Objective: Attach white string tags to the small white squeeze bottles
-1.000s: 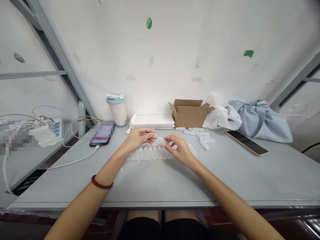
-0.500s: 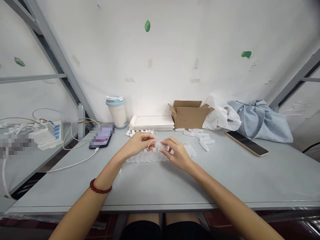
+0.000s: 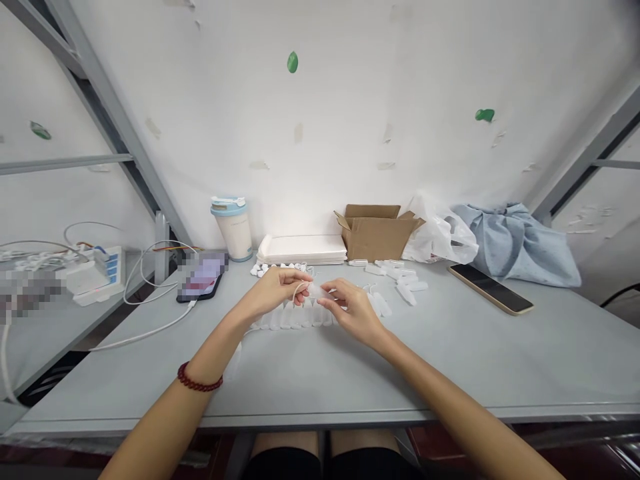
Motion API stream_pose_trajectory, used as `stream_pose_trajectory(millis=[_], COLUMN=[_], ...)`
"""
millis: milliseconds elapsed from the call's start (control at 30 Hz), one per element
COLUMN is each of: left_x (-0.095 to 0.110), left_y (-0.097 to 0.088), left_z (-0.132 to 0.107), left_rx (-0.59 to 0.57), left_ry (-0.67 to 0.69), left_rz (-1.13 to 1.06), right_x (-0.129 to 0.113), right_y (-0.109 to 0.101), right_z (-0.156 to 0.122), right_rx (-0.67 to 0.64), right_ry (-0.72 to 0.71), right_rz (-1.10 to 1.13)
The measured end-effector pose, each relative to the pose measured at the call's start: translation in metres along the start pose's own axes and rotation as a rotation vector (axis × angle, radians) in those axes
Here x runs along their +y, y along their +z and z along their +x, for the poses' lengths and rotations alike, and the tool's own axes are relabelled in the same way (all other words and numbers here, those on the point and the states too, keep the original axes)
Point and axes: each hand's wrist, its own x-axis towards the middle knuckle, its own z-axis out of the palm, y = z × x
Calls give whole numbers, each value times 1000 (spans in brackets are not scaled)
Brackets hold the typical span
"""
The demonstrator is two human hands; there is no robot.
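Between my hands is a small translucent white plastic piece [image 3: 318, 291]. My right hand [image 3: 356, 312] pinches its right end between thumb and fingers. My left hand [image 3: 277, 291], closed at the piece's other end, grips a thin white cord [image 3: 299, 289] that curves around the fingertips. Just below the hands, similar translucent pieces [image 3: 285, 319] stand side by side in a row on the grey table [image 3: 320, 373]. Small white parts [image 3: 260, 269] sit behind my left hand. More translucent pieces [image 3: 382, 305] lie right of my right hand.
Loose translucent pieces [image 3: 400, 275] are scattered before an open cardboard box [image 3: 377, 239]. A flat white stack [image 3: 303, 249] and a lidded cup [image 3: 234, 230] stand near the wall. One phone [image 3: 203, 279] is cabled at left; another phone [image 3: 493, 289] lies right, near blue cloth [image 3: 525, 247].
The translucent piece now sits closer against my left fingertips, with both hands nearly in place. The whole view has shifted slightly.
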Motion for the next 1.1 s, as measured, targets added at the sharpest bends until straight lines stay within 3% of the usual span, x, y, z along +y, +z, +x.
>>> stream_pose_trajectory(millis=[167, 400, 600, 833, 1100], left_x=[9, 12, 3, 5, 1], left_y=[4, -1, -6, -9, -3], left_z=[-3, -7, -4, -5, -3], left_rx=[63, -83, -70, -182, -234], left_ry=[30, 50, 96, 72, 34], left_rz=[42, 117, 176, 163, 167], right_x=[3, 1, 1, 3, 13], right_y=[3, 2, 3, 5, 10], right_z=[1, 1, -1, -4, -4], right_rx=[-5, 7, -17, -28, -14], right_ry=[52, 67, 11, -52, -83], right_rz=[54, 61, 22, -7, -18])
